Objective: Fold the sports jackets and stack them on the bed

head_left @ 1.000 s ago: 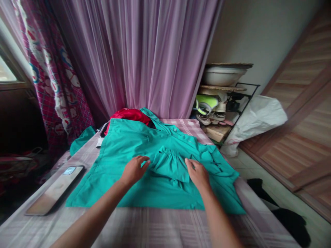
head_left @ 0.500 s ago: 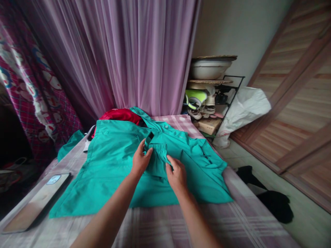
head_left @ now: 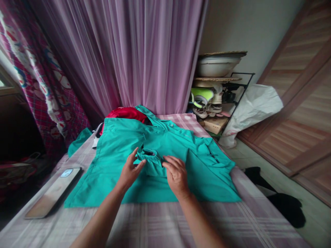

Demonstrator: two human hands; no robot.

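Observation:
A teal jacket (head_left: 121, 137) lies spread out on the bed. One of its sleeves is folded over the body, and its gathered elastic cuff (head_left: 151, 159) stands up with the round opening facing up and away. My left hand (head_left: 130, 170) is at the cuff's left edge, thumb and fingers apart around it; whether the fingertips touch the fabric is hard to see. On the other side, my right hand (head_left: 177, 172) has the cuff's right edge between thumb and fingers.
A phone (head_left: 55, 193) lies face down on the plaid sheet (head_left: 144, 227) at left. Behind the jacket sits a red bundle (head_left: 126, 113) by the purple curtain (head_left: 155, 62). A shoe rack (head_left: 236, 100), a white bag (head_left: 254, 106) and black cloth (head_left: 287, 208) are to the right.
The cuff has tipped and opened, showing its inside. My left hand has shifted left and lower with its fingers apart; my right hand has curled its fingers at the cuff's edge.

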